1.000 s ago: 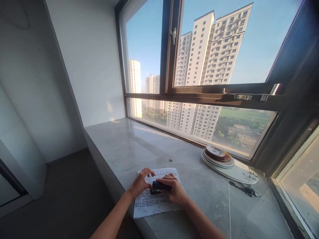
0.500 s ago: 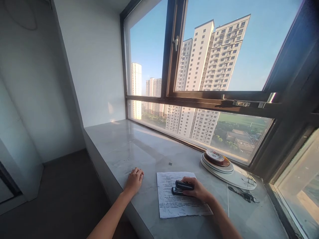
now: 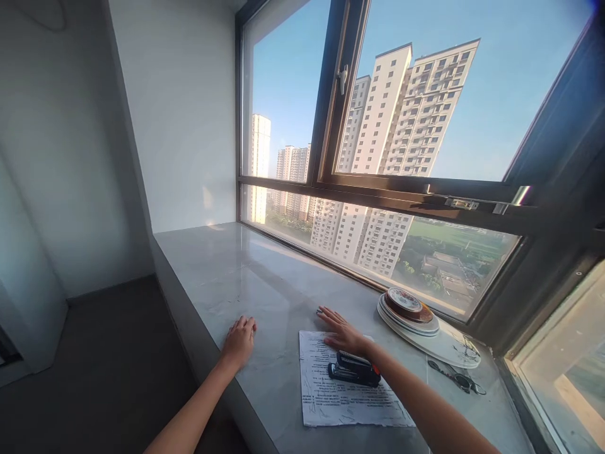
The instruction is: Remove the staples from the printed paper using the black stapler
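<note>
My right hand (image 3: 346, 334) reaches flat over the sill with its fingers stretched out and holds nothing. Its fingertips cover most of a small dark grey strip (image 3: 318, 311), which looks like staples. Below the palm, a black stapler (image 3: 353, 371) with a red spot at its rear lies on a printed sheet of paper (image 3: 321, 403); my right wrist partly covers its back end. The sheet lies flat and has worn edges. My left hand (image 3: 238, 342) rests on the sill left of the paper, its fingers curled in and nothing seen in them.
A stack of plates (image 3: 407, 312) stands by the window on a larger white oval board (image 3: 460, 350). Beside it lies a dark watch-like object (image 3: 460, 380) with a strap. The grey marble sill (image 3: 208, 265) drops off at its left edge. A dark-framed window (image 3: 401, 195) rises behind.
My right hand has let go of the stapler, leaving it on the paper, and has moved forward to the small strip with fingers spread. My left hand appears slightly further left.
</note>
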